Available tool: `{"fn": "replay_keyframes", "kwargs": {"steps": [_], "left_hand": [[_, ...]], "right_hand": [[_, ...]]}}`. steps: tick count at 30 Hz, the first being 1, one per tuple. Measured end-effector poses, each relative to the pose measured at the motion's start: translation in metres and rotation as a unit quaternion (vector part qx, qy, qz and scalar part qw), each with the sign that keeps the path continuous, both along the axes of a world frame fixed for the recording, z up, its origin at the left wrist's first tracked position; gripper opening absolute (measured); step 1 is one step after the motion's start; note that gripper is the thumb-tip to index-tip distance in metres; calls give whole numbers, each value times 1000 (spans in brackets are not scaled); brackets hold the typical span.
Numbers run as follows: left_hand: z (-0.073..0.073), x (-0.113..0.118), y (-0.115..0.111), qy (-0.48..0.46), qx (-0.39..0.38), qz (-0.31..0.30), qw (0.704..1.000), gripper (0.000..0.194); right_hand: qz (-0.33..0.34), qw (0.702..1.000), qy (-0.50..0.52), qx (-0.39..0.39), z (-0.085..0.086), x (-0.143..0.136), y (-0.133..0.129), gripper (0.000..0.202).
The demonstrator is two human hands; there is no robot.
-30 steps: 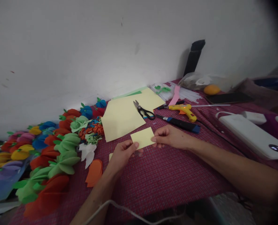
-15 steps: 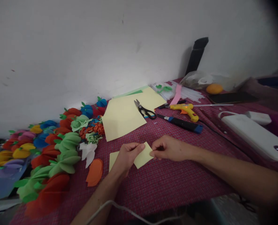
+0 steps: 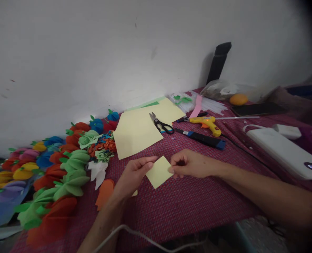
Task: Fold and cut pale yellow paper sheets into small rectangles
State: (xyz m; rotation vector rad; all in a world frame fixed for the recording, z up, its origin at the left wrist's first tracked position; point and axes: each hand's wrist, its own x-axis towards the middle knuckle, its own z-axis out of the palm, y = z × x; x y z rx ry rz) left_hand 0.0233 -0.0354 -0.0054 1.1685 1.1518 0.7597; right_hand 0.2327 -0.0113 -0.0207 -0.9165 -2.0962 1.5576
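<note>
A small pale yellow paper square [image 3: 159, 172] is held up corner-wise over the table, between both hands. My left hand [image 3: 138, 171] pinches its left corner between thumb and fingers. At its right corner, my right hand [image 3: 180, 164] grips the edge with thumb and curled fingers. Another yellow piece [image 3: 135, 193] shows only slightly beneath my left hand. Larger yellow sheets [image 3: 137, 130] lie behind, with black-handled scissors [image 3: 161, 123] on them, blades apart. Orange paper cutouts [image 3: 105, 191] lie left of my left forearm.
Colourful paper pumpkins [image 3: 71, 168] crowd the left side. Behind my right hand are a utility knife [image 3: 205, 139] and a yellow glue gun [image 3: 210, 125] with a trailing cord. A white power bank [image 3: 284, 151] lies right. A white cable [image 3: 145, 240] crosses the front.
My left hand has shifted left to the square's corner, so more of the square shows. The other yellow piece is now mostly covered. The view has moved slightly.
</note>
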Motion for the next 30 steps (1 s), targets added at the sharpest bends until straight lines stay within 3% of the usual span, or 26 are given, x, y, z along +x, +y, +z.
{"fn": "replay_keyframes", "kwargs": {"steps": [6,11,14,17,22,30], "left_hand": [[3,-11,6,54,49,43,996,42],[0,-15,8,69,105,140,982,45],[-1,-7,5,20,21,87,996,56],[-5,3,1,4,-34,22,999,48],[-9,9,0,23,-24,21,999,30],[-8,6,0,41,3,21,999,26]], "right_hand": [[-7,1000,9,-12,3,4,2,27],[-27,999,26,-36,2,4,5,28],[-46,997,39,-46,1,3,7,29],[-66,995,52,-53,-1,3,9,29],[-69,993,62,-72,-3,3,10,29],[-67,989,74,-110,-1,4,12,38]]}}
